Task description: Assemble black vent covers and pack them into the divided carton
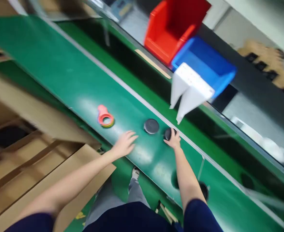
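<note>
My right hand (174,140) has its fingers wrapped round a small black round piece (167,134) near the far rail of the green belt (88,82). Just left of it a flat black disc (151,126) lies on the belt. My left hand (125,144) hovers over the belt's near edge, fingers spread, holding nothing. Further left lies a small stack of coloured rings (105,116), pink on top and yellow below, with a tab. Another black round piece (204,190) is partly hidden behind my right forearm.
Open cardboard boxes (42,167) stand at the left, one flap close to the belt. Beyond the belt are a red bin (162,48), a blue bin (202,64) and a white bracket (192,85) overhanging the rail. Brown trays with black pieces (265,61) sit at the far right.
</note>
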`<state>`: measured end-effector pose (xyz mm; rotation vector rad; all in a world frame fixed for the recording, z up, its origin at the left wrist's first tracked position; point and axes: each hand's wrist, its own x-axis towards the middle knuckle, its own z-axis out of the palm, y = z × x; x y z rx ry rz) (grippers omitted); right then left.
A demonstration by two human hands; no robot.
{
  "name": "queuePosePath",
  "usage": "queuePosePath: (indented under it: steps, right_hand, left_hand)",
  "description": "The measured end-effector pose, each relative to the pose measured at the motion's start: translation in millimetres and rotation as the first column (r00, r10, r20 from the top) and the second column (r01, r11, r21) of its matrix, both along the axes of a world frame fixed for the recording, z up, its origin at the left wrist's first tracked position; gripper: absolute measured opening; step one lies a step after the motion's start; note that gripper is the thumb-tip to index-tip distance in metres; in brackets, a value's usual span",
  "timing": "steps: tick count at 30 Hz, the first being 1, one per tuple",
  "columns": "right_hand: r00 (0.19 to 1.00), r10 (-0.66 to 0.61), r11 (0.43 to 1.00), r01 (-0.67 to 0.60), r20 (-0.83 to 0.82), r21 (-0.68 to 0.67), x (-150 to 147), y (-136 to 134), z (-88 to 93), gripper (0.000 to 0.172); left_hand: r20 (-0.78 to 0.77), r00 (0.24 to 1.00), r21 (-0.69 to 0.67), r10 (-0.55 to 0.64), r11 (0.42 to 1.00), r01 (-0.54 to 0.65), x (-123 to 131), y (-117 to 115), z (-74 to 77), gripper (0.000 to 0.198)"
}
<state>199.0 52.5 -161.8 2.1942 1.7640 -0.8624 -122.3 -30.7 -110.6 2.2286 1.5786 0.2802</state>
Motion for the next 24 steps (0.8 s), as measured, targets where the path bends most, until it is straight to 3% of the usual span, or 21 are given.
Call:
queuePosePath:
  steps: [2,4,6,8,13,18,21,24]
  right_hand:
    - [1.0,0.03,0.997,-0.03,-0.004,0.066,17.6,-26.7,-26.5,0.109]
    - [0.999,0.019,0.991,-0.025,0.043,0.135,34.8,-53.3,-54.7,0.108]
    - [0.999,-0.005,0.976,-0.003,0.036,0.216,48.1,-76.1,-77.7,0.11]
    - [1.0,0.012,0.967,-0.007,-0.017,0.256,54.7,-94.5,-90.4,0.111]
    - [0.998,-0.003,0.959,0.022,-0.069,0.283,44.5,-109.1,-91.3,0.112]
    - [0.999,0.027,0.957,-0.016,-0.032,0.291,2.0,-103.3,-81.4,0.12]
    - [0.989,0.148,0.922,-0.138,0.001,0.362,-30.4,-114.6,-67.7,0.112]
    - [0.962,0.272,0.893,-0.256,0.009,0.37,-60.6,-132.7,-41.6,0.102]
  left_hand:
    - [-0.071,0.997,-0.067,0.022,0.997,-0.027,56.1,28.2,-10.1,0.086]
    - [-0.154,0.988,-0.349,-0.022,0.936,-0.033,96.7,70.1,-30.0,0.103]
    - [-0.161,0.983,-0.531,0.093,0.831,-0.166,118.6,103.6,-51.8,0.103]
    - [-0.135,0.975,-0.52,0.179,0.824,-0.223,128.3,113.0,-68.3,0.101]
    - [-0.149,0.984,-0.266,0.095,0.955,-0.133,124.6,63.5,-83.8,0.093]
    - [-0.04,0.996,-0.238,0.083,0.967,-0.09,105.6,16.9,-86.4,0.09]
    - [0.118,0.989,-0.268,0.085,0.962,-0.051,75.8,-10.6,-69.5,0.104]
    - [0.336,0.931,-0.251,0.143,0.966,-0.058,9.9,-59.2,-29.5,0.113]
